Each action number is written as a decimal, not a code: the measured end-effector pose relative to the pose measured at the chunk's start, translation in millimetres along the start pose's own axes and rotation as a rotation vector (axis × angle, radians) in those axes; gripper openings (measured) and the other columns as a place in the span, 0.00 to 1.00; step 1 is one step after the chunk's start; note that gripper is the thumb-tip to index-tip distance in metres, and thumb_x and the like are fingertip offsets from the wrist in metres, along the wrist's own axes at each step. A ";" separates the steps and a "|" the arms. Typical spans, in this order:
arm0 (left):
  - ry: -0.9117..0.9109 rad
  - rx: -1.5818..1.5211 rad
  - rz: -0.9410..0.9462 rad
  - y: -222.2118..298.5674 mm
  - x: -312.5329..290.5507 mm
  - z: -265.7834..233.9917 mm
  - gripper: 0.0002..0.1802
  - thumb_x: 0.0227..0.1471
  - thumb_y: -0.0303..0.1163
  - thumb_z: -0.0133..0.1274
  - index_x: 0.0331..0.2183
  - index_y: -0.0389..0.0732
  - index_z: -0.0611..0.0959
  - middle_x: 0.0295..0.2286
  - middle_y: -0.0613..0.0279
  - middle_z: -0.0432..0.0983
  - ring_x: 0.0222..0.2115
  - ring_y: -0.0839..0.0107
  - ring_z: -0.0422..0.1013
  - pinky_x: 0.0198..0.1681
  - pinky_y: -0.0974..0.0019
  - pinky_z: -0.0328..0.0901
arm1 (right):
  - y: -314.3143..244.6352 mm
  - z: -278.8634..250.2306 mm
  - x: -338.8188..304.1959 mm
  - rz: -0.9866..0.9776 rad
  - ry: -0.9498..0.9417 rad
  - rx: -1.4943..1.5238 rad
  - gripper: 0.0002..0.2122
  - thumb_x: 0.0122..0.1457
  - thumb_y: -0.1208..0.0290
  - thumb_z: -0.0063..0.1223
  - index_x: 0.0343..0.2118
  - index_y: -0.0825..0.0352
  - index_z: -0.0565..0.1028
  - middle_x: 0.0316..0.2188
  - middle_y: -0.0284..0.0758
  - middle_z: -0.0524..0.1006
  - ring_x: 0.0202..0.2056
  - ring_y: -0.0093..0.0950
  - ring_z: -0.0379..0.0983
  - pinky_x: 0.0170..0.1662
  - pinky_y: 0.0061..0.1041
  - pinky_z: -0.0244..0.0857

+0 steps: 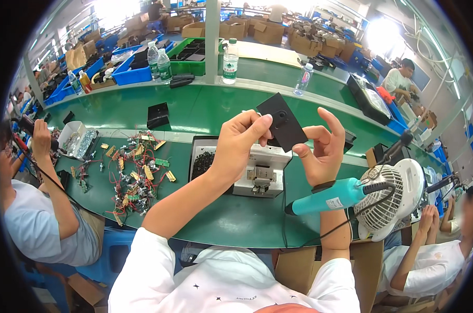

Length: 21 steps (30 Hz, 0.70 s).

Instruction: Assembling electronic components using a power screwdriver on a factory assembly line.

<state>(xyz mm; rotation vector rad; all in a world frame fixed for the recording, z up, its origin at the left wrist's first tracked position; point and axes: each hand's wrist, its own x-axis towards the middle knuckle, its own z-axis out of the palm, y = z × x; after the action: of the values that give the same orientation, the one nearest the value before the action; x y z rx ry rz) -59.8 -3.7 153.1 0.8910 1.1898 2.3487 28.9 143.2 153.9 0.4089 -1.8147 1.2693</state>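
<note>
Above the bench, a flat black rectangular plastic piece [290, 128] with a small round knob on its face is held up, tilted. My left hand [237, 148] pinches its left edge between thumb and fingers. At its lower right corner, my right hand [324, 151] grips with thumb and forefinger, the other fingers raised. Beneath my hands is a pale metal box with a small metal fixture [261, 177] on its front. Beside it, a black tray holds small black parts [202, 160], partly hidden by my left forearm. A teal electric screwdriver [328, 200] hangs across my right forearm.
A white fan [380, 201] stands right of the screwdriver. Wired circuit boards [137, 172] lie heaped on the left, near a white box of small parts [75, 140]. Bottles, including a clear one [230, 62], line the ledge behind the green conveyor [205, 107]. Co-workers sit on both sides.
</note>
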 end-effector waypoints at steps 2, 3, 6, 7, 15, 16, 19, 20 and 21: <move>0.023 -0.018 0.018 -0.2 -2.1 -1.4 0.11 0.52 0.31 0.54 0.20 0.39 0.74 0.17 0.66 0.69 0.21 0.79 0.62 0.29 0.78 0.59 | -0.7 1.6 -1.9 0.019 -0.007 -0.002 0.34 0.44 0.81 0.62 0.55 0.68 0.59 0.29 0.36 0.75 0.31 0.23 0.72 0.40 0.18 0.64; 0.026 -0.018 0.014 0.0 -3.7 -1.4 0.11 0.52 0.31 0.54 0.20 0.39 0.74 0.17 0.66 0.69 0.21 0.79 0.62 0.29 0.78 0.59 | -1.1 1.6 -3.7 0.023 -0.008 -0.001 0.34 0.44 0.81 0.62 0.55 0.68 0.59 0.29 0.36 0.75 0.31 0.23 0.72 0.40 0.18 0.64; -0.001 0.014 0.006 4.8 -8.3 -2.0 0.12 0.52 0.31 0.54 0.20 0.39 0.74 0.18 0.66 0.69 0.21 0.80 0.62 0.28 0.78 0.58 | -1.3 1.3 -8.4 -0.004 -0.014 0.026 0.34 0.44 0.81 0.63 0.55 0.68 0.58 0.29 0.36 0.75 0.31 0.23 0.72 0.39 0.19 0.65; -0.009 0.024 0.004 5.4 -9.7 -2.8 0.12 0.52 0.31 0.54 0.20 0.39 0.74 0.18 0.66 0.69 0.21 0.80 0.62 0.28 0.79 0.58 | -1.4 1.7 -9.8 -0.012 -0.016 0.035 0.34 0.44 0.80 0.63 0.56 0.68 0.58 0.29 0.36 0.75 0.31 0.23 0.72 0.39 0.19 0.65; -0.015 0.135 -0.051 7.9 -17.3 -7.0 0.11 0.51 0.31 0.54 0.20 0.40 0.74 0.18 0.68 0.68 0.21 0.82 0.61 0.26 0.80 0.56 | -6.1 4.7 -16.5 -0.003 -0.033 0.018 0.34 0.45 0.79 0.63 0.56 0.68 0.58 0.29 0.37 0.75 0.31 0.24 0.72 0.40 0.21 0.65; -0.011 0.163 -0.071 8.8 -18.3 -7.1 0.11 0.51 0.31 0.54 0.20 0.40 0.73 0.17 0.68 0.68 0.21 0.82 0.60 0.25 0.80 0.55 | -6.4 4.4 -18.7 0.002 -0.036 0.003 0.34 0.46 0.78 0.63 0.56 0.67 0.58 0.29 0.37 0.75 0.32 0.25 0.72 0.40 0.22 0.66; 0.079 0.282 -0.019 19.9 -36.0 -1.5 0.11 0.50 0.30 0.52 0.19 0.39 0.71 0.18 0.68 0.66 0.20 0.82 0.59 0.25 0.79 0.55 | 1.5 7.6 -15.9 0.067 0.071 0.246 0.31 0.54 0.61 0.56 0.57 0.66 0.57 0.30 0.41 0.75 0.33 0.30 0.73 0.42 0.27 0.67; 0.100 0.281 -0.039 20.2 -49.9 -11.2 0.11 0.50 0.30 0.52 0.19 0.39 0.71 0.18 0.68 0.66 0.20 0.82 0.59 0.25 0.79 0.55 | -0.4 8.3 -21.2 0.093 0.064 0.255 0.31 0.54 0.61 0.56 0.57 0.66 0.57 0.30 0.41 0.75 0.33 0.30 0.73 0.42 0.27 0.67; 0.073 0.307 0.062 22.4 -62.6 -24.5 0.10 0.50 0.27 0.51 0.19 0.39 0.70 0.19 0.68 0.66 0.20 0.80 0.57 0.25 0.78 0.54 | -5.0 1.1 -26.6 0.196 0.244 0.461 0.31 0.56 0.55 0.50 0.58 0.65 0.56 0.30 0.43 0.75 0.34 0.32 0.73 0.43 0.30 0.67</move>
<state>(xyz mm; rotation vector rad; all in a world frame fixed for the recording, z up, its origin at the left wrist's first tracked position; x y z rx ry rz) -31.1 -66.5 137.0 0.9569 1.6061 2.3009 47.0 134.7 135.7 0.3111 -1.3756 1.7988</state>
